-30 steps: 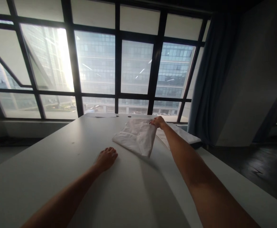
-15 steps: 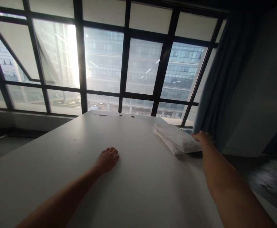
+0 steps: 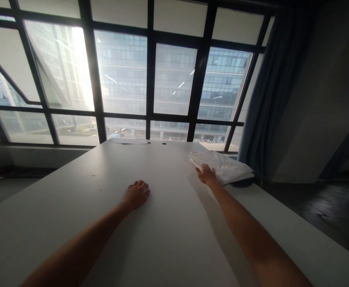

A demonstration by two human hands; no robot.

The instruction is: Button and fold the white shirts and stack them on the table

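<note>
My left hand [image 3: 137,193] rests on the white table [image 3: 162,239] with its fingers curled in. Whatever may be under those fingers is hidden. My right hand [image 3: 206,174] reaches out with fingers apart at the left side of a folded white bag or sheet [image 3: 230,166]; its fingertips overlap the near left edge, and I cannot tell whether they touch. The white bundle lies at the table's right side. Part of a dark, rounded thing [image 3: 242,183] shows beneath its near right edge.
Flat white paper [image 3: 129,141] lies at the table's far end, near a dark round hole [image 3: 164,144]. Beyond stands a large black-framed window [image 3: 149,79]. A blue curtain [image 3: 259,115] hangs at the right, with a shiny grey object [image 3: 322,207] below the table's right edge.
My right hand has moved left from the far right side of the white bundle to its left edge. The left hand has stayed on the table. The view has shifted slightly.
</note>
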